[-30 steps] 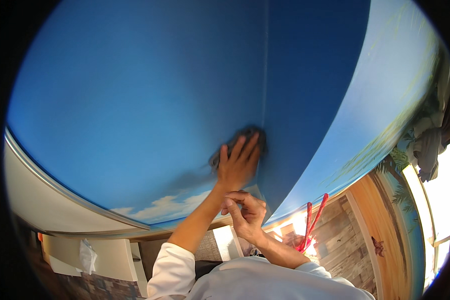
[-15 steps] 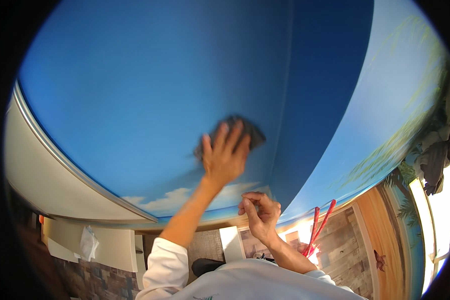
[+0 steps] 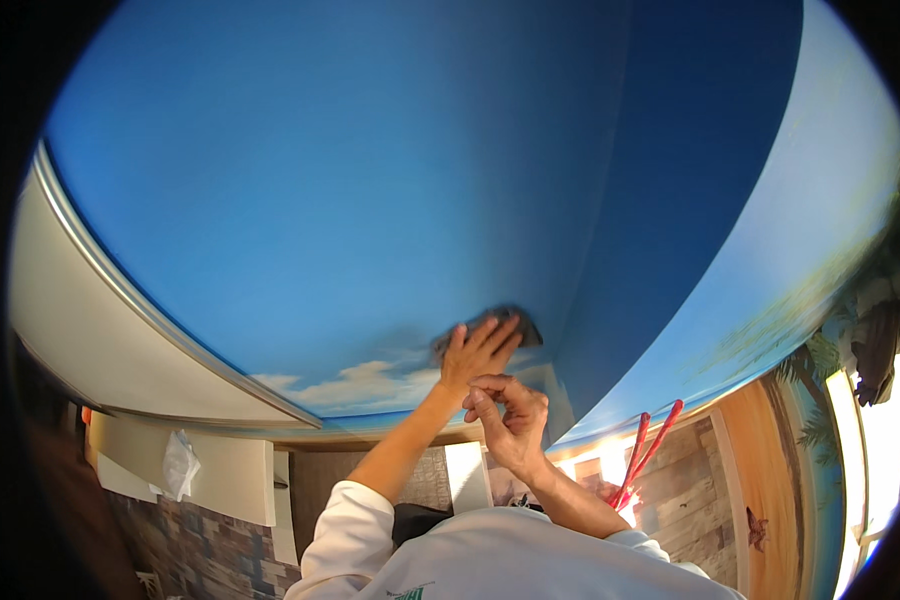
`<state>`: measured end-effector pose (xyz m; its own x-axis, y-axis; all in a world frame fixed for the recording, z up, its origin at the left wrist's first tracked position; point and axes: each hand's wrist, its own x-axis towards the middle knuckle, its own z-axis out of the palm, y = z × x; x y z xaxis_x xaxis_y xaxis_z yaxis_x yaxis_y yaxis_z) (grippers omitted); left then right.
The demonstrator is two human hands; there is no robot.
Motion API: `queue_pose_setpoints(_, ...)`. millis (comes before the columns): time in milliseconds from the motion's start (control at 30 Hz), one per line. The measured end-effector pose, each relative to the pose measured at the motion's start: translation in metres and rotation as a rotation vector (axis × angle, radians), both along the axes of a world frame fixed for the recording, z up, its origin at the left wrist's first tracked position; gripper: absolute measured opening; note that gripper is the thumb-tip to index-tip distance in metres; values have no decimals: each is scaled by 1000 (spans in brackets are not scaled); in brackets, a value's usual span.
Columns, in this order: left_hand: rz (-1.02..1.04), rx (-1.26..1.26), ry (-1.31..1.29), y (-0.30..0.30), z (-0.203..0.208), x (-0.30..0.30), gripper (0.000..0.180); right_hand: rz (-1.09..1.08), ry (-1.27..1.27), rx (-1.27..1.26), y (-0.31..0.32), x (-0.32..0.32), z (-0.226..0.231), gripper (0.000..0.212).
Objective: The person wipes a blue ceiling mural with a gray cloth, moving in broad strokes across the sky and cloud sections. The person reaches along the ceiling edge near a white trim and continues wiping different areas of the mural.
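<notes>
A wall printed with blue sky (image 3: 300, 220) and a band of white clouds (image 3: 370, 385) fills most of the view. My left hand (image 3: 482, 358) lies against it with fingers stretched out, pressing a dark grey cloth (image 3: 523, 325) to the surface just above the clouds, near the inner corner. The cloth shows past the fingertips and beside the fingers; the palm hides its middle. In front of my left wrist, my right hand (image 3: 515, 415) hangs with fingers curled and thumb against them. What lies between those fingers, if anything, is hidden.
A pale panel with a metal trim (image 3: 100, 260) curves along the left. Below it, a white cabinet (image 3: 225, 470) carries a crumpled white paper or bag (image 3: 180, 465). Two red bars (image 3: 645, 450) stand right of my right forearm. Dark fabric (image 3: 875, 350) hangs by the bright opening at right.
My left hand has slid the cloth down the wall and slightly right, close to my right hand. The right hand stays curled in nearly the same place. The view has shifted a little.
</notes>
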<state>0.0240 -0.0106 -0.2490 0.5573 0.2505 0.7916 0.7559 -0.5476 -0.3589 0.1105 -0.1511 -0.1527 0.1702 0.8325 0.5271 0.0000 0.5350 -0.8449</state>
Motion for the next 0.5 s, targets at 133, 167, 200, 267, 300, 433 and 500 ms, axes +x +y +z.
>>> queue_pose_setpoints(133, -18, 8, -37, 0, -10, -3, 20, 16, -4, -11, 0, -2, -2, 9)
queue_pose_setpoints(167, 1, 50, -71, 2, 4, -3, 21, 12, 2, -36, 0, -2, -2, 9)
queue_pose_setpoints(200, 1, 94, -170, 5, 23, -5, 22, 10, 8, -63, -1, -1, -3, 10)
queue_pose_setpoints(267, 57, -3, -323, 7, 70, -18, 24, 9, 19, -123, 0, -1, -5, 10)
queue_pose_setpoints(300, 105, 16, -320, 12, 96, -27, 26, 19, 11, -122, 1, -1, -6, 10)
queue_pose_setpoints(433, 234, 103, -547, 26, 156, -64, 42, 54, -9, -126, 8, -7, -11, 9)
queue_pose_setpoints(500, 255, 93, -529, 25, 141, -66, 45, 77, 6, -134, 11, -15, -13, 10)
